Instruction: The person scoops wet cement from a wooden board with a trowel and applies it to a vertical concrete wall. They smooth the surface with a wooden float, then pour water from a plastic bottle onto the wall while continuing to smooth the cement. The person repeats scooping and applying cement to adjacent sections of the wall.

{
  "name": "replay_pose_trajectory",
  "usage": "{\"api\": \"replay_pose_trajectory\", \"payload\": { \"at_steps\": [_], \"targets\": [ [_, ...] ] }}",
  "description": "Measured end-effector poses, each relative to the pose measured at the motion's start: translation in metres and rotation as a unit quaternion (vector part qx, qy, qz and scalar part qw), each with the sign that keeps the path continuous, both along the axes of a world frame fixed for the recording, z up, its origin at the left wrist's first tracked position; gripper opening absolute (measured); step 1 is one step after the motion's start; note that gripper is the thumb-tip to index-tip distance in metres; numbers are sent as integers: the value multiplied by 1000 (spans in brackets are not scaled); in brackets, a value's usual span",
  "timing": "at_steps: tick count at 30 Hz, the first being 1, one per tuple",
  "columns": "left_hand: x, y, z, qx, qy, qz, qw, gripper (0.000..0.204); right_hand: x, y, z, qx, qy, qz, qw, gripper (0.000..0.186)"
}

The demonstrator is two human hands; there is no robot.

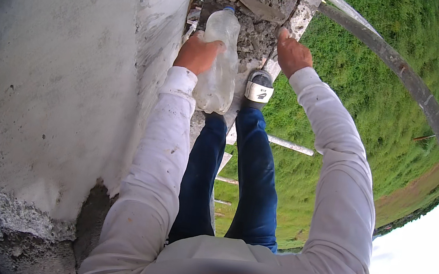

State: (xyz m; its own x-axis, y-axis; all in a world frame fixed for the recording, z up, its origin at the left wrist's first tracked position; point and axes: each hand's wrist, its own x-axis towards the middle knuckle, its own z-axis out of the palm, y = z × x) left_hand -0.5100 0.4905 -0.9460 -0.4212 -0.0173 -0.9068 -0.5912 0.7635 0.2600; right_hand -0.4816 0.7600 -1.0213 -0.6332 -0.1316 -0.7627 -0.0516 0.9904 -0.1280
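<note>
A large cloudy plastic bottle (221, 79) with a blue cap hangs with its capped end pointing away from me. My left hand (198, 53) is closed around its side, near the wall. Ahead and to the right, my right hand (294, 54) is curled shut by the outer edge of a walkway board (304, 16). Whether it grips that edge or something small, I cannot make out. Wet grey mortar (261, 31) is spread in lumps over the walkway beyond the bottle. The bottle hides part of the boards and one of my feet.
A pale plastered wall (74, 62) rises close on the left, with a rough broken patch (23, 238) low in view. A curved-looking grey pole (415, 85) runs down the right side. Green grass (370, 90) lies below the walkway. My sandalled foot (259, 87) stands near its edge.
</note>
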Motion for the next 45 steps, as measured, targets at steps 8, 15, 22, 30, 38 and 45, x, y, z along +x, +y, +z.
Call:
{"api": "replay_pose_trajectory", "payload": {
  "at_steps": [8,15,22,30,38,45],
  "targets": [
    [-17,22,3,-21,6,62,998,67,4,-18,-26,-3,-29,-128,991,22],
    [-32,6,12,-38,-12,-19,999,67,39,-39,43,-124,-31,-280,951,28],
    [-24,3,13,-51,-34,-10,998,63,5,-75,-42,-54,-115,-378,917,43],
    [-10,-12,46,-71,32,38,996,68,61,-111,26,-89,-33,-433,896,51],
    [12,-32,65,-22,87,115,989,63,8,-136,-24,-172,-49,-448,876,52],
    [4,-15,42,-52,58,50,996,66,2,-97,-8,-180,-26,-522,833,52]
  ]
}}
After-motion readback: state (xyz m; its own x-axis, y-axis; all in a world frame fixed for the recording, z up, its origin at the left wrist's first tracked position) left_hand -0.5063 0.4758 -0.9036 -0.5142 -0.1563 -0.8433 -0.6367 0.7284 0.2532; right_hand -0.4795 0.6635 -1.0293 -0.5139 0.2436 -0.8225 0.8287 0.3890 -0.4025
